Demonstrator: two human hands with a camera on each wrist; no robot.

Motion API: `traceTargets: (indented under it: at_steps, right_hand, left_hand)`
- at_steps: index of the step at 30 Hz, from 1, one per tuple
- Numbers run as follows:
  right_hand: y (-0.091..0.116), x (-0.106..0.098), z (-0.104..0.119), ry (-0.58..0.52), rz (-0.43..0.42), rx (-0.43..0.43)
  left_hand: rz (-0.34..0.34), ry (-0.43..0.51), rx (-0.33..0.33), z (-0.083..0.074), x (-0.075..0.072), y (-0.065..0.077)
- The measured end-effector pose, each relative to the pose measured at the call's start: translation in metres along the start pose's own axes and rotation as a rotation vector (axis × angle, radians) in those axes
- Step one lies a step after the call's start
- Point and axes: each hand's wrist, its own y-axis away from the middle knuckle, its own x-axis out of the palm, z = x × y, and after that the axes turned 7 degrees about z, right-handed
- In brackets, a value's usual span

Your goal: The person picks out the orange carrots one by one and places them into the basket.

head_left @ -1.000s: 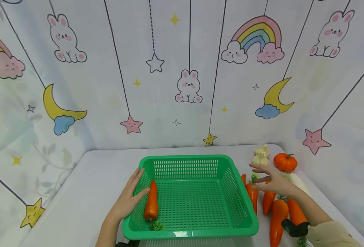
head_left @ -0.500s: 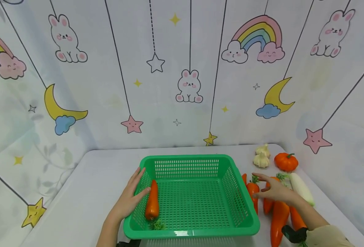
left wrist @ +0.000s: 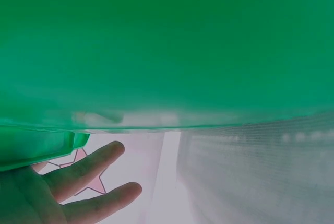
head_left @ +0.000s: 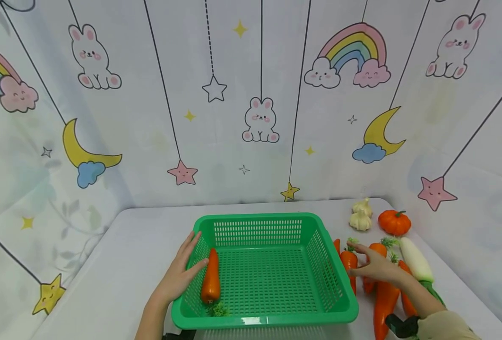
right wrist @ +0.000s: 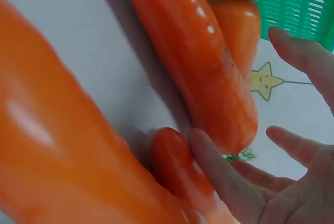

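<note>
My left hand point(head_left: 177, 276) rests against the left wall of a green plastic basket point(head_left: 259, 322), fingers extended and thumb over the rim. Inside, on the left, one orange carrot point(head_left: 211, 279) lies with its leafy end towards me. To the right of the basket, my right hand point(head_left: 378, 265) hovers over several carrots, fingers spread. Closest to its fingertips is a carrot point(head_left: 349, 260) beside the basket wall. The right wrist view shows the spread fingers next to a carrot point(right wrist: 193, 72), one fingertip near or touching a smaller-looking carrot end point(right wrist: 175, 156). Nothing is held.
Two garlic bulbs point(head_left: 360, 219) and a small orange pumpkin point(head_left: 394, 223) sit at the back right of the white table point(head_left: 106, 278). A white radish point(head_left: 416, 259) with green leaves lies right of the carrots. A patterned curtain point(head_left: 221, 141) hangs behind.
My right hand has lowered towards the carrots and drawn slightly back, uncovering the garlic and the white radish. The left hand and the carrot in the basket stay put.
</note>
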Motion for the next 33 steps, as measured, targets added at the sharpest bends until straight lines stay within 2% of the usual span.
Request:
traceTargets:
  at_steps: [5, 12, 21, 29, 33]
  right_hand:
    - [-0.003, 0.006, -0.004, -0.064, 0.005, 0.011]
    - [-0.006, 0.015, -0.009, -0.003, -0.037, -0.016]
    - [-0.008, 0.024, -0.007, -0.088, -0.046, 0.088]
    - [-0.003, 0.018, -0.007, -0.131, -0.038, 0.058]
    - [-0.001, 0.013, -0.005, -0.201, -0.008, 0.044]
  left_hand:
    - [-0.001, -0.002, 0.005, 0.000, 0.000, -0.001]
    - [0.007, 0.004, -0.002, -0.003, 0.000, 0.000]
    - [0.006, 0.006, -0.001, -0.004, 0.000, 0.001]
    - [0.009, 0.005, -0.008, -0.002, 0.001, 0.001]
    - [0.001, 0.001, -0.009, -0.003, 0.000, 0.001]
